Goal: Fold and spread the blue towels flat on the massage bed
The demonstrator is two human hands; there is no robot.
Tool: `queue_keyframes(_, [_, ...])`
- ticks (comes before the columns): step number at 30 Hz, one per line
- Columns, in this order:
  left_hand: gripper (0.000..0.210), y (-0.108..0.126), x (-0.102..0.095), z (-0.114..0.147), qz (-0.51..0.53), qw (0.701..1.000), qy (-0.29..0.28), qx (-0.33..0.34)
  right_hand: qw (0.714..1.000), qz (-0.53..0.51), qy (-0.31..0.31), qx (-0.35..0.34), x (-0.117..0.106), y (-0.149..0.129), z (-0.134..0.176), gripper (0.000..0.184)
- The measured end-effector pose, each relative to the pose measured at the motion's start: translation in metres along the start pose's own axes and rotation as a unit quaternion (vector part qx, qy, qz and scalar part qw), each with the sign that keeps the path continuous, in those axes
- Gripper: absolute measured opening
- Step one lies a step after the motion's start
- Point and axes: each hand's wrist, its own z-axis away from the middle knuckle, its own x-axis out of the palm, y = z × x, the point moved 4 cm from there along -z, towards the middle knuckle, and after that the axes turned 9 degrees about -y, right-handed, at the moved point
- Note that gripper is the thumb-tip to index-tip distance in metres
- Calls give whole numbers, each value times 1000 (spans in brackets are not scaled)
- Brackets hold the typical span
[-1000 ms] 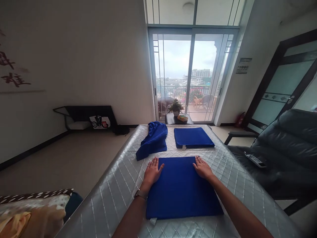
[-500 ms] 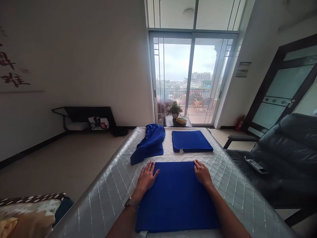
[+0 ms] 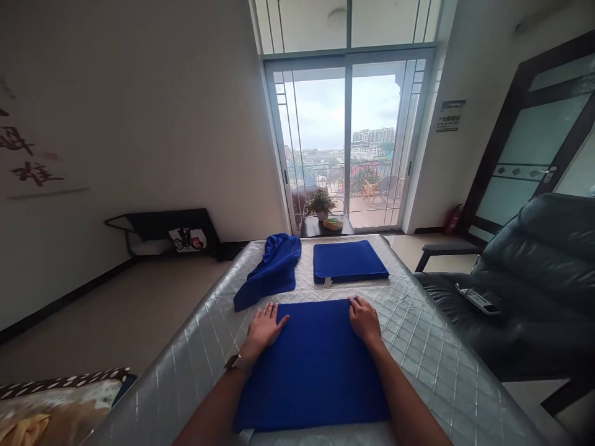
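Cloth (image 3: pixel 316 365) lies squared before the left hand (image 3: pixel 264 327) and right hand (image 3: pixel 365 319), whose unclenched fingers rest at its far corners; beyond the right fingers, the stack (image 3: pixel 351 259) looks finished, while beyond the left, the heap (image 3: pixel 273 271) looks unfolded.

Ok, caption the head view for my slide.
Left hand and right hand rest at the far corners of a flat blue cloth on a silvery quilted surface.

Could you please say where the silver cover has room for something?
The cover is bare right of the right hand and left of the left hand. The near cloth fills the space between them; the crumpled cloth and folded cloth crowd the far end.
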Motion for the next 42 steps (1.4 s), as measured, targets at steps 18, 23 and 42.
queue_keyframes(18, [65,216,7,-9,143,965,71,209,998,53,4,-26,7,5,-2,56])
queue_keyframes(23, [68,124,0,-8,121,984,58,121,999,46,3,-8,4,1,-3,56])
queue_keyframes(42, [36,-50,-24,-32,259,964,59,5,995,-24,3,93,-8,17,-29,49])
